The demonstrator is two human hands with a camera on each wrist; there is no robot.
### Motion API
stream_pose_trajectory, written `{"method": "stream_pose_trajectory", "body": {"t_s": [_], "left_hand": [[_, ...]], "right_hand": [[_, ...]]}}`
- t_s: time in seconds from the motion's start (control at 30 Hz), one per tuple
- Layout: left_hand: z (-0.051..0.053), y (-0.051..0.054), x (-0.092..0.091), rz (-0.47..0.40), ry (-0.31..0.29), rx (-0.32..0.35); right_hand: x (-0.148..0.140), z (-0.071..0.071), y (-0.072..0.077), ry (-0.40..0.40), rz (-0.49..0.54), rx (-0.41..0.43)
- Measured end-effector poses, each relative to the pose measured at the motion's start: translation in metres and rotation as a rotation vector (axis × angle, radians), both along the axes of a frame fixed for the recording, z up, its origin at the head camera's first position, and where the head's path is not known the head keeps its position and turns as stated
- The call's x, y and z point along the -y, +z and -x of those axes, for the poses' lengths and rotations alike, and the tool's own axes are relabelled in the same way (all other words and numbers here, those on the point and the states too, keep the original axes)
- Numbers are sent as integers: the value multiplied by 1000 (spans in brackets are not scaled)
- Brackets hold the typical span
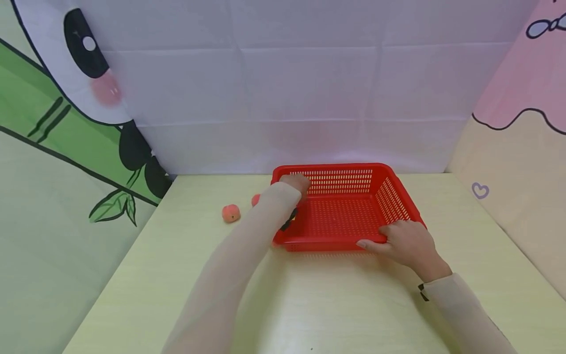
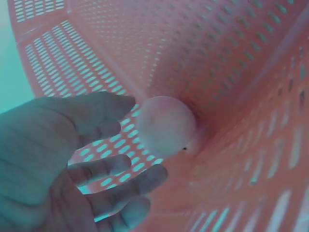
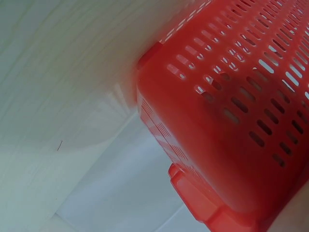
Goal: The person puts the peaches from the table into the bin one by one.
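A red plastic basket (image 1: pixel 340 211) with slotted walls stands on the table, its near side raised a little. My left hand (image 1: pixel 299 184) is inside its left end. In the left wrist view that hand (image 2: pixel 96 159) has its fingers apart, beside a pale pink round fruit (image 2: pixel 166 126) lying in a corner of the basket; whether they touch is unclear. At the near right corner my right hand (image 1: pixel 409 243) grips the rim, thumb outside and fingers over the edge. The right wrist view shows the basket's slotted outer wall (image 3: pixel 193 116) close up.
Left of the basket lies a pink peach-like fruit (image 1: pixel 231 213), with another (image 1: pixel 255 199) partly behind the left sleeve. Part of a further pink thing (image 1: pixel 276 244) shows at the basket's near left corner. A cloth backdrop rises behind the pale wooden table (image 1: pixel 168 275).
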State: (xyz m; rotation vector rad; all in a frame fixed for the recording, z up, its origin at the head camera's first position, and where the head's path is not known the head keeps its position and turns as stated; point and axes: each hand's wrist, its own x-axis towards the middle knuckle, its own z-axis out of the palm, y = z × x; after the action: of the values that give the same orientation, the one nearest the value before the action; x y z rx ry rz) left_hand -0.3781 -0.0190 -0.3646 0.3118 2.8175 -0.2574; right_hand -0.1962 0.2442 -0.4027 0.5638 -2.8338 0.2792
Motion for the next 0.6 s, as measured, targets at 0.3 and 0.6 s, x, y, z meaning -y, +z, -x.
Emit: {"method": "stream_pose_trajectory", "body": {"t_s": [0.3,0.6], "left_hand": [[-45,52,7,-65,-176,-145],[-70,92,18,-121,-347,-377]], "right_hand": [[2,1,2,-2,-17,10],[1,-2,3,-1,-2,-11]]}}
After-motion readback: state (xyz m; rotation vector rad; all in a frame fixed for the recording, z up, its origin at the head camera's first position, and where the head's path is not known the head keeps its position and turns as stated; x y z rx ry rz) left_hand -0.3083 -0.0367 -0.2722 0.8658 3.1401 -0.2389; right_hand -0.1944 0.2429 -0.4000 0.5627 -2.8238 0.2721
